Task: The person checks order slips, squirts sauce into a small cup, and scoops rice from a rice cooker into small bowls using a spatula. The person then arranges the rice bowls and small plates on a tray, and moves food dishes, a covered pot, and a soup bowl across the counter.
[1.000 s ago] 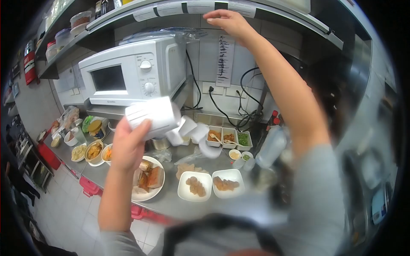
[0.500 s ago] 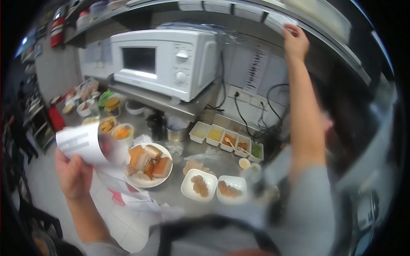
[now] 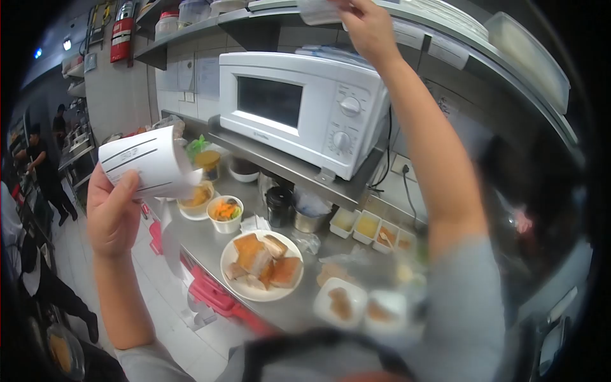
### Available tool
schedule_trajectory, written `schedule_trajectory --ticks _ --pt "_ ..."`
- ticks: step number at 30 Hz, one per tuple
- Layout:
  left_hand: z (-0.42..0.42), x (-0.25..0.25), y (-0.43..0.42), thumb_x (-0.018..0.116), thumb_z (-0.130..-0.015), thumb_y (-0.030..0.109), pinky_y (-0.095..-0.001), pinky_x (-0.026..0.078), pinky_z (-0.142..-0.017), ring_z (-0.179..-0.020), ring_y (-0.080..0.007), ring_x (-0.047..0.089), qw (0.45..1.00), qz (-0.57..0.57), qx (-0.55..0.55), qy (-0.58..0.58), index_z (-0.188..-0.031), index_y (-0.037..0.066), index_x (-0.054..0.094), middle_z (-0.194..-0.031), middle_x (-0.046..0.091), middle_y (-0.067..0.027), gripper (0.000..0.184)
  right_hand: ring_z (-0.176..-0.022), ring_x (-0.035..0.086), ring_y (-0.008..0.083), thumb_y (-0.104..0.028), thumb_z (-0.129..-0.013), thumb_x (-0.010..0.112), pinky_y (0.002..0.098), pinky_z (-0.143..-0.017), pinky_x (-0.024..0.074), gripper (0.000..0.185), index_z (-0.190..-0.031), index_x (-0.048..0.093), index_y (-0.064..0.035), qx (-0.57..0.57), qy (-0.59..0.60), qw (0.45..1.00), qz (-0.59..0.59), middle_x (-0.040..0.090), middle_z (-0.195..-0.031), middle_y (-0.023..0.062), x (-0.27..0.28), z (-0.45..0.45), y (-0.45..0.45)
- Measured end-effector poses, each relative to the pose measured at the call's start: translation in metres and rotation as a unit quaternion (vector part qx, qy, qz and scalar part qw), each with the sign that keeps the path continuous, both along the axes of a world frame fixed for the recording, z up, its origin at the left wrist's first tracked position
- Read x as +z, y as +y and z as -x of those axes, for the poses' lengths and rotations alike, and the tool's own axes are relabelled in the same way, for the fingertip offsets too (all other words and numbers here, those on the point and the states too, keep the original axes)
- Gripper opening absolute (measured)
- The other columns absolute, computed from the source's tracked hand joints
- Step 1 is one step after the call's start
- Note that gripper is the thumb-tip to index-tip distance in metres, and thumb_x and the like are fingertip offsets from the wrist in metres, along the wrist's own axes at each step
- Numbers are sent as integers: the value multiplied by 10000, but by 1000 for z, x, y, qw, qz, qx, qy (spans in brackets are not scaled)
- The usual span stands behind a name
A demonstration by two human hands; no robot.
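Observation:
My left hand (image 3: pixel 114 210) grips a curled strip of printed paper (image 3: pixel 143 162), thumb on its front, with a long tail hanging down over the counter's edge. Raised at the shelf edge, my right hand (image 3: pixel 369 28) has its fingers closed on a paper slip (image 3: pixel 320 11) at the top of the view. Other slips (image 3: pixel 449 52) hang along the shelf edge to its right. Below my right hand stands a white microwave (image 3: pixel 299 108). Between my arms, a white plate (image 3: pixel 229 280) on the counter holds several browned pieces of food.
Two white bowls (image 3: pixel 323 305) with brown food sit right of the plate. Small tubs (image 3: pixel 366 227) line the wall. A cup of vegetables (image 3: pixel 226 225) and a black container (image 3: pixel 278 207) stand behind the plate. Two people (image 3: pixel 39 162) are at the far left.
The view has turned left. My left hand has moved left with the paper, which has unrolled into a hanging strip. My right hand has moved along the shelf edge and now holds a slip.

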State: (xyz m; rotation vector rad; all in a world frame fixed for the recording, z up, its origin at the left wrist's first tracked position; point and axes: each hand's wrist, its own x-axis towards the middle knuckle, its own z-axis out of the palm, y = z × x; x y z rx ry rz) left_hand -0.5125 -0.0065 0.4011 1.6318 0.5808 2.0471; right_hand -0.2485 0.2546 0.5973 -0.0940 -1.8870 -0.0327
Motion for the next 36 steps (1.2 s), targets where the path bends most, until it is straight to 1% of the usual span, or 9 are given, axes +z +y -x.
schedule_trajectory --ticks 1,4,8,13,19,24,27,30,36 --pt "8 4 8 523 -854 35 -342 385 -945 -1053 -201 541 1000 -1 -5 1 -1182 -39 460 -1135 565 -132 342 -925 609 255 -34 -749 514 328 -825 453 327 -1055 628 -33 17 14 999 29 612 -1073 175 10 23 15" --pt "40 9 28 543 -844 43 -339 393 -943 -1055 -210 543 1000 15 1 2 -1207 -53 443 -1146 559 -140 389 -857 598 144 1 -747 547 241 -714 461 376 -1089 646 -119 -261 35 960 92 635 -1057 48 17 69 88" --pt "76 7 46 532 -861 66 -351 391 -942 -1080 -223 524 999 19 -16 27 -1229 -37 413 -1181 529 -141 401 -923 624 237 -11 -724 562 299 -800 480 287 -956 692 -121 -208 116 935 265 659 -979 115 18 83 133" --pt "95 16 75 509 -865 60 -352 397 -931 -1081 -228 520 997 22 -58 54 -1236 -30 401 -1178 518 -151 396 -887 623 235 -13 -716 560 303 -802 479 228 -845 707 -132 -222 214 925 221 664 -903 110 21 94 115" --pt "95 17 92 562 -816 44 -356 373 -960 -1065 -225 538 993 7 -97 64 -1204 -54 431 -1139 557 -147 421 -736 578 164 67 -698 522 253 -670 454 341 -933 705 -99 -143 270 946 111 643 -881 90 -2 85 129" --pt "82 22 96 586 -798 44 -325 391 -927 -1028 -202 552 990 21 -121 69 -1180 -41 464 -1101 575 -125 410 -881 616 220 148 -708 467 256 -740 499 423 -1107 579 62 -52 200 936 284 605 -1017 156 -4 74 123" --pt "76 25 95 603 -792 54 -305 403 -894 -994 -187 561 988 22 -131 84 -1152 -31 494 -1066 592 -110 386 -825 612 203 115 -710 545 256 -737 492 347 -1043 606 42 -38 222 934 277 611 -984 143 2 85 124" --pt "73 26 95 614 -790 66 -300 408 -883 -984 -182 563 989 25 -120 84 -1147 -30 498 -1059 595 -107 388 -939 578 302 0 -733 490 352 -833 446 331 -1037 621 -21 -227 212 948 72 588 -1007 181 15 89 158" --pt "72 21 95 602 -799 64 -315 408 -898 -998 -192 563 988 13 -121 97 -1164 -29 482 -1084 589 -117 395 -968 503 340 -46 -672 596 396 -851 413 244 -915 605 -69 -413 252 866 -126 491 -1036 187 -2 51 34"
